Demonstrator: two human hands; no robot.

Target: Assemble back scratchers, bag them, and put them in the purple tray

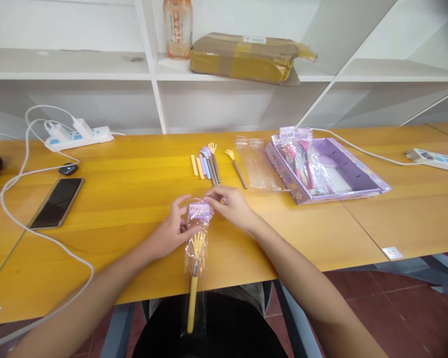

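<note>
While left hand (172, 228) holds clear bag (203, 262), near centre, right hand (230, 205) pinches purple header (199, 211). Advisable: even support, yellow scratcher (193, 286) overhanging near table edge (239, 279).

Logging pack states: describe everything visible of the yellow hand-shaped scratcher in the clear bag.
The yellow scratcher has a head with spread fingers, a short metallic-looking shaft and a longer yellow handle. It sits in a clear plastic-looking bag, below a purple header card, handle reaching past the table edge. The left hand has its thumb beside the head, contact unclear; the right hand pinches the bag's top end.
</note>
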